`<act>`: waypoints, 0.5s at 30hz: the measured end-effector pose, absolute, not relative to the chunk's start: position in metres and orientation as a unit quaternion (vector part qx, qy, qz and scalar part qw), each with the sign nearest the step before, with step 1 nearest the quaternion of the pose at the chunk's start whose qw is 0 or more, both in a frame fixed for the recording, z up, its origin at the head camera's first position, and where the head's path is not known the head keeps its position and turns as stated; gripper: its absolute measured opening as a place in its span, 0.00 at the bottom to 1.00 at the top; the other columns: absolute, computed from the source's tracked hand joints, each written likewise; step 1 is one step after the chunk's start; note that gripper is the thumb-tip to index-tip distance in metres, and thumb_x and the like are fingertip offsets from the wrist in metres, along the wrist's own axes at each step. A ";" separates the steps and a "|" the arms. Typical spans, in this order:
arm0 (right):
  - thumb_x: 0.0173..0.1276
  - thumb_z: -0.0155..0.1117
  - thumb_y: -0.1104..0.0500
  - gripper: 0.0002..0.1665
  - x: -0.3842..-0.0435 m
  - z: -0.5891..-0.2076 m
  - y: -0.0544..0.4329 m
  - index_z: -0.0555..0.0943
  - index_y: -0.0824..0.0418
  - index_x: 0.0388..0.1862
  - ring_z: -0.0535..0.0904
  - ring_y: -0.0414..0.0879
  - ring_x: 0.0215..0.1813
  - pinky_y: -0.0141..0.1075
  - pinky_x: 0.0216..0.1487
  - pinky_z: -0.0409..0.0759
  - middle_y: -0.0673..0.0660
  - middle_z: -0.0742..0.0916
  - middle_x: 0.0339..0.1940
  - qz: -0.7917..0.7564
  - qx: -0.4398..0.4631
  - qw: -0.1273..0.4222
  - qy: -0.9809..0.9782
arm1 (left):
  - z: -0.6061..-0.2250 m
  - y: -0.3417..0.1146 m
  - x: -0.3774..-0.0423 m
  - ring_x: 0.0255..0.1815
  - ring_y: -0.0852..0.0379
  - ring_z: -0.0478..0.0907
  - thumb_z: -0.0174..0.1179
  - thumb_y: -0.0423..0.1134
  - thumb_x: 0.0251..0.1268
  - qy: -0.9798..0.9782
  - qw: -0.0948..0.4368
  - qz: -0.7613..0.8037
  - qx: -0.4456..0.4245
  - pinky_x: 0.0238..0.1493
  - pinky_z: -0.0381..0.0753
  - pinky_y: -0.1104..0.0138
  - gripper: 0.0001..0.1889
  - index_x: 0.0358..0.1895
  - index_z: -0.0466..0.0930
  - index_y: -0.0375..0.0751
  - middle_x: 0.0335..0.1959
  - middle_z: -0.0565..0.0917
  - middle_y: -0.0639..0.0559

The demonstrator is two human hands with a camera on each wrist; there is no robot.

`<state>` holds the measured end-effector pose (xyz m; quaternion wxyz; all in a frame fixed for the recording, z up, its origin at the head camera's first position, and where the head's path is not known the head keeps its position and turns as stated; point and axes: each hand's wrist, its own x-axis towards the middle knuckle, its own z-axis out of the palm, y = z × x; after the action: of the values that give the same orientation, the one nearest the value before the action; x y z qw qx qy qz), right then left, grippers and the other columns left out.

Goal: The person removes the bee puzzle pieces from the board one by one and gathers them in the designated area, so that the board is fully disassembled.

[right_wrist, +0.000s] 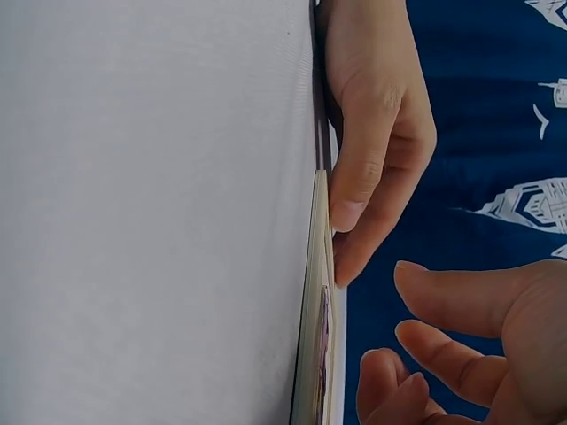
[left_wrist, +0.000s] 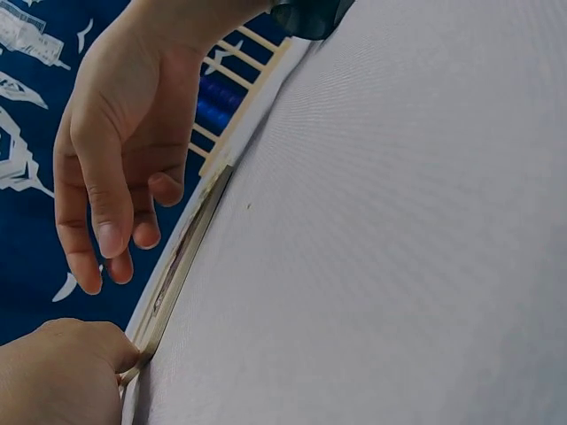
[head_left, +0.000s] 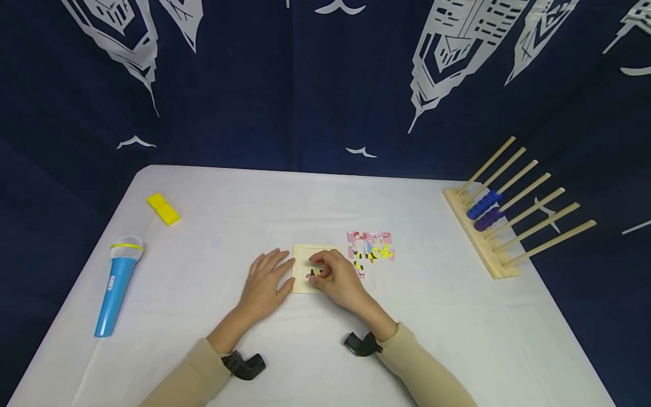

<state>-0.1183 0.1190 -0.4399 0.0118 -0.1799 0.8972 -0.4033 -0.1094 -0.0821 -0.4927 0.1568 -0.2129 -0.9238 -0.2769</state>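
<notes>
A pale wooden puzzle tray lies at the middle of the table, with some printed jigsaw pieces in its lower right part. My left hand rests at the tray's left edge, fingers extended and touching it; the left wrist view shows the thumb against the frame. Above the tray hovers my right hand, fingers loosely bent and thumb apart. Nothing shows between those fingers in the right wrist view. Several loose pink and yellow jigsaw pieces lie right of the tray, some partly hidden by the right hand.
A blue toy microphone and a yellow block lie on the left of the white table. At the far right stands a wooden peg rack with blue and purple beads. A dark blue patterned cloth hangs behind.
</notes>
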 end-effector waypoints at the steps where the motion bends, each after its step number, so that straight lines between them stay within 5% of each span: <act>1: 0.55 0.75 0.65 0.20 -0.118 -0.440 0.119 0.82 0.63 0.48 0.75 0.44 0.32 0.29 0.34 0.71 0.58 0.83 0.40 -0.403 -0.178 0.012 0.898 | -0.492 -0.082 -0.109 0.69 0.41 0.69 0.65 0.40 0.61 -0.924 0.155 -0.276 -0.212 0.69 0.62 0.43 0.20 0.56 0.81 0.37 0.63 0.78 0.41; 15: 0.53 0.76 0.66 0.19 -0.118 -0.443 0.122 0.83 0.62 0.46 0.77 0.45 0.31 0.28 0.33 0.72 0.58 0.83 0.39 -0.403 -0.174 -0.002 0.899 | -0.490 -0.082 -0.108 0.69 0.40 0.68 0.66 0.40 0.61 -0.926 0.147 -0.277 -0.209 0.70 0.61 0.42 0.21 0.57 0.81 0.35 0.63 0.78 0.40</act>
<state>-0.1178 0.1224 -0.4428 -0.0025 -0.1738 0.8987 -0.4027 -0.1077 -0.0817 -0.4904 0.1473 -0.2087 -0.9264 -0.2765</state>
